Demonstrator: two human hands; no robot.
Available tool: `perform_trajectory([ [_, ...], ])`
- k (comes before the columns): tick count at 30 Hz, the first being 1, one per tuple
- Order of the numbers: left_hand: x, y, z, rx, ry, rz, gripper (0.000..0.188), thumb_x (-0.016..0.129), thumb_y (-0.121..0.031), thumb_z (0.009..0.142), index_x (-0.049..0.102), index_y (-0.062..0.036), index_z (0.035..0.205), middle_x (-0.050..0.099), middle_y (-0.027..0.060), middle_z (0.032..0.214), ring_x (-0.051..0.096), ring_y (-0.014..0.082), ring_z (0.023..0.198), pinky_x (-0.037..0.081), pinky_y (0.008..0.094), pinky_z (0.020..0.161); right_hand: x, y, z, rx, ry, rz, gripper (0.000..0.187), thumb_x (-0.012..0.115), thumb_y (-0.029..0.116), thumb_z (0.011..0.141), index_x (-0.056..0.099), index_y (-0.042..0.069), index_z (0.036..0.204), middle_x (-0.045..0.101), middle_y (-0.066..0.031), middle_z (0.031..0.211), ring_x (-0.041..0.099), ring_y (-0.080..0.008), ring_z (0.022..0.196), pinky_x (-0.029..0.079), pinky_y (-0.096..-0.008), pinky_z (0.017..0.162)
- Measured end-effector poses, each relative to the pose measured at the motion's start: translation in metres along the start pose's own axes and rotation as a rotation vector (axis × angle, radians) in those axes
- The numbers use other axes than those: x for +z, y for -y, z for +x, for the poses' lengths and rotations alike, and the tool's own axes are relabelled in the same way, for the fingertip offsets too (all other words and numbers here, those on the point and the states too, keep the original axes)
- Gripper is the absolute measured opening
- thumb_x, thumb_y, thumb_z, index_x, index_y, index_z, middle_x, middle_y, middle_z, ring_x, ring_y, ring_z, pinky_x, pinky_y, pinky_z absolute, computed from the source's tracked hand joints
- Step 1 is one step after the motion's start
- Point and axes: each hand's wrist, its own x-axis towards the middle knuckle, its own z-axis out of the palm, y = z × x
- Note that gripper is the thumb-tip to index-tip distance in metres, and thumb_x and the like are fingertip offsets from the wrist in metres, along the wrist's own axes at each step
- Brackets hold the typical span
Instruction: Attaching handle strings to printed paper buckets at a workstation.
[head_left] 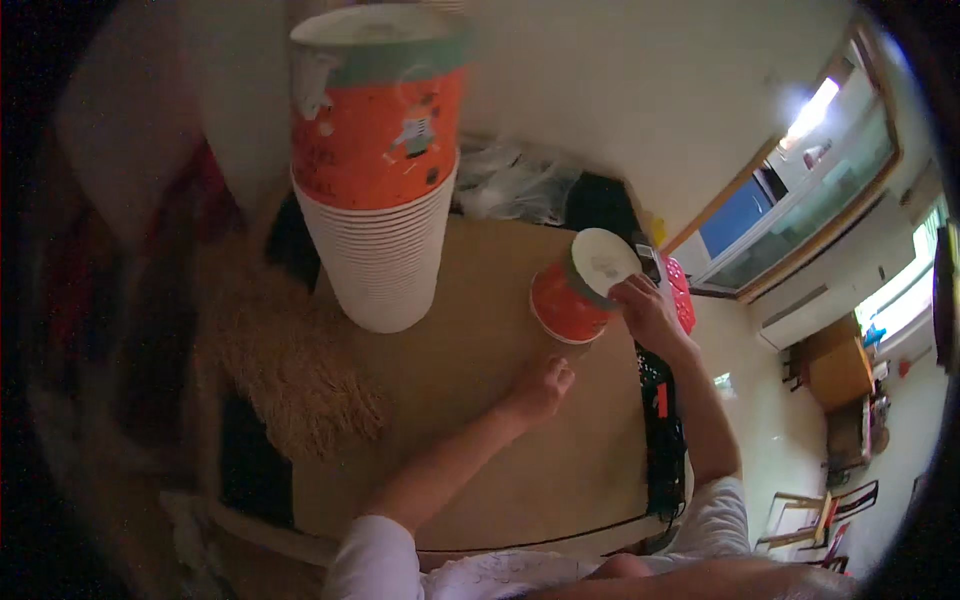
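An orange paper tub with a green band and white base point(572, 305) stands upside down, slightly tilted, at the right of the brown board point(470, 470). The fingers of my right hand point(648, 312) are closed on the edge of its base. In front of the tub, my left hand point(543, 388) is curled up, apart from the tub; whatever its fingers may hold is hidden. A tall stack of nested paper tubs point(380, 190) rises at the back left, white rims showing below and an orange, green-banded tub on top.
Tan stringy fibres point(300, 370) hang over the board's left side. Clear plastic bags point(510, 180) lie at the back by the wall. A red perforated basket point(680, 295) is beyond my right hand. Wooden chairs point(825, 515) stand on the floor at the far right.
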Motion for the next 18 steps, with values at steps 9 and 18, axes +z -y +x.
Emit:
perform_trajectory([
  [9, -0.198, -0.116, -0.047, -0.422, 0.071, -1.026, 0.011, 0.056, -0.013, 0.074, 0.047, -0.0113, 0.079, 0.055, 0.0061, 0.076, 0.052, 0.027, 0.064, 0.043, 0.0395, 0.053, 0.14, -0.085, -0.102, 0.577, -0.933, 0.254, 0.021, 0.038, 0.016, 0.089, 0.056, 0.005, 0.087, 0.054, -0.0041, 0.081, 0.047, -0.0104, 0.067, 0.037, -0.0221, 0.058],
  [18, -0.177, -0.146, -0.113, -0.279, 0.086, -0.737, 0.013, 0.057, -0.012, 0.075, 0.047, -0.0098, 0.083, 0.054, 0.0066, 0.081, 0.052, 0.0248, 0.07, 0.043, 0.0374, 0.057, 0.192, -0.026, -0.126, 0.585, -0.856, 0.337, 0.01, 0.05, -0.004, 0.072, 0.054, 0.002, 0.079, 0.048, -0.0104, 0.073, 0.053, -0.0227, 0.07, 0.043, -0.0293, 0.06],
])
